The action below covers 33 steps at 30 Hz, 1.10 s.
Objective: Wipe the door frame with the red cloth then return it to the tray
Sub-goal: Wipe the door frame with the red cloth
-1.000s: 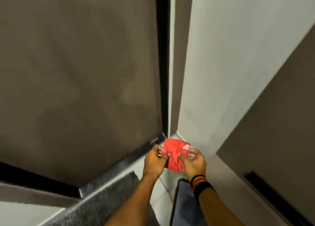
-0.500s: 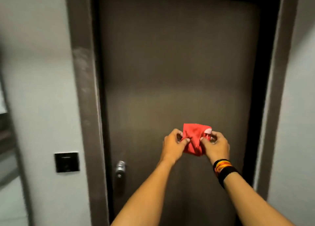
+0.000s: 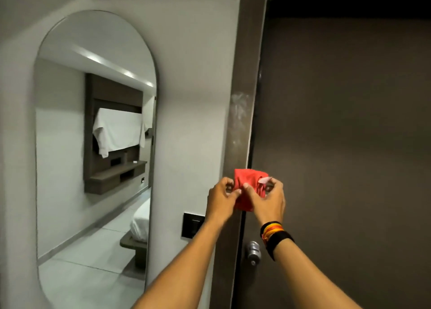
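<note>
Left hand (image 3: 221, 198) and right hand (image 3: 270, 199) both pinch the bunched red cloth (image 3: 248, 187), just before the door frame (image 3: 240, 127). Best folded flat, then pressed on the smudge above.

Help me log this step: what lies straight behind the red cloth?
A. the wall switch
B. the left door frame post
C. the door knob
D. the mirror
B: the red cloth, pinched by left hand and right hand, overlaps the door frame.
</note>
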Tool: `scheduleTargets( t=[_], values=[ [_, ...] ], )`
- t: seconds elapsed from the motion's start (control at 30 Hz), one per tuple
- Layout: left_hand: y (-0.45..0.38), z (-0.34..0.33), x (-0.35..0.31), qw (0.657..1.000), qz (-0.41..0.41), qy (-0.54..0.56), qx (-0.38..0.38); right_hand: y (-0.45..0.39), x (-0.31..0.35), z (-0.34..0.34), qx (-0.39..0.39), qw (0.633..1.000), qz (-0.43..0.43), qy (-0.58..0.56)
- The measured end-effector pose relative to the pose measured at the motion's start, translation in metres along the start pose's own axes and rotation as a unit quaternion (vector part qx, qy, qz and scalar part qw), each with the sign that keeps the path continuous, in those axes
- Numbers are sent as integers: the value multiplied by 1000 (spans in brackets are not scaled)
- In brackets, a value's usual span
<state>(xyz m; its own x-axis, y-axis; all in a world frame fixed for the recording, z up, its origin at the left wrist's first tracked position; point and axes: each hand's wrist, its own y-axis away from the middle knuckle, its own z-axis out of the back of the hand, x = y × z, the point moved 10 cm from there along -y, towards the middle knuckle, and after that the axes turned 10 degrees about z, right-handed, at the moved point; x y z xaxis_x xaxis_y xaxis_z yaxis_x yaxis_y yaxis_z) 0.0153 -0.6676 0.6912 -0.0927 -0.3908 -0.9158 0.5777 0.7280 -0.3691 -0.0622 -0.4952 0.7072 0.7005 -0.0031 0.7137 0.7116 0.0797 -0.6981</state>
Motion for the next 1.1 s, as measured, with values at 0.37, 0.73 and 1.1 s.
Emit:
scheduleTargets(
  t=[0.37,0.73,1.1],
  values=[
    [-29,33,71,957,-138,-256,-22,32,-63,-64,-61,994,12,88],
    [-111,45,-67,844,-381,-304,-224,47,-66,-121,0,922,252,294],
    [-138,25,-64,778,-438,-355,-277,18,-69,-147,-20,916,282,286]
  ],
)
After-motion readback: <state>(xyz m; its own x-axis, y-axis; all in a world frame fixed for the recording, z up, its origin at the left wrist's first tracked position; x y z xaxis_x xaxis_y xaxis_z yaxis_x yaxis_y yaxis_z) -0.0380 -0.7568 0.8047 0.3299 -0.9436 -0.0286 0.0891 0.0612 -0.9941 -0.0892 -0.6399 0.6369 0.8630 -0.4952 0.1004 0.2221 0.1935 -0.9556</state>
